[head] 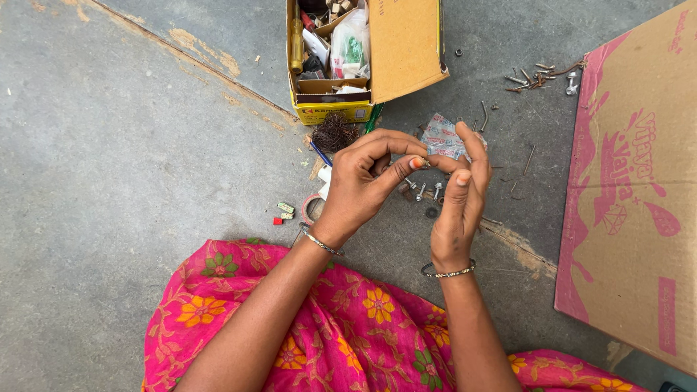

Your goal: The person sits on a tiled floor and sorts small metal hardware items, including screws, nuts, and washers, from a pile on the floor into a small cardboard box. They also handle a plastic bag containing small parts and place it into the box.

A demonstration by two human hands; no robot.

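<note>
left hand [363, 178]: fingers curled in, thumb and forefinger pinched on a small part [420, 162] – reddish at the tip, too small to tell its kind
right hand [457, 199]: fingers nearly straight and upright, fingertips met the left hand's pinch at the small part; whether it actually gripped it – cannot tell
small part: was held up between both hands, above the loose hardware, not on the floor
progress: judging by the layout, work was mid-way – one piece in hand, plenty of loose hardware [425, 192] unsorted on the concrete floor [109, 181] under the hands
loose bits: rusty nails and bolts [541, 76] lay well apart at upper right; small green and red pieces [284, 212] left of the hands; a tangle of brown wire [334, 133] just below the box
open box [403, 51]: yellow-and-brown cardboard carton at top centre, flap folded out to the right, stuffed with packets and tools
plastic packet [439, 136]: small, clear with printed pattern, on the floor just behind the right hand
flat carton [632, 196]: big brown sheet with pink print, along the right edge
cloth [348, 327]: pink floral fabric across the lap at bottom
</note>
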